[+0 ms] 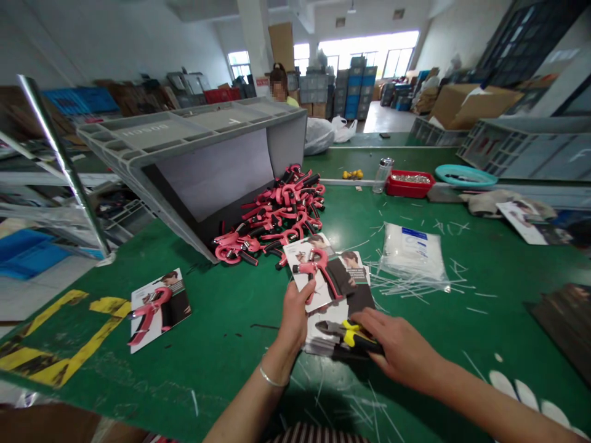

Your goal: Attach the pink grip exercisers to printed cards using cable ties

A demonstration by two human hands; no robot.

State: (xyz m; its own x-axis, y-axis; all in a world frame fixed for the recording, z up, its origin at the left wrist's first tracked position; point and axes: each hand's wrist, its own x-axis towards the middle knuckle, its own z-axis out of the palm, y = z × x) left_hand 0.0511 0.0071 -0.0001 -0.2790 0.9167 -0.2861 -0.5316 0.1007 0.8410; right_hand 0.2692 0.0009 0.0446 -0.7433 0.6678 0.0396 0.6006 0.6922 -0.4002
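Note:
My left hand (295, 311) is closed on a printed backing card (299, 253) that carries a pink-and-black hand grip exerciser (319, 269). In my right hand (397, 344) are diagonal cutters (346, 332) with yellow-and-black handles, their jaws pointing left just below that card. Beneath both hands lies a stack of similar cards (362, 289). Another card with a hand grip exerciser (159, 311) rests on the green table to the left. Beyond my left hand, a heap of loose hand grip exercisers (281, 212) spills from a tipped grey crate (194, 132).
A plastic bag of white cable ties (410, 249) lies right of the cards, with loose ties and offcuts scattered around. Farther back are a red tray (409, 184), a glass jar (382, 175) and a turquoise dish (466, 175). A white glove (526, 394) lies near right; a person (281, 89) is behind the crate.

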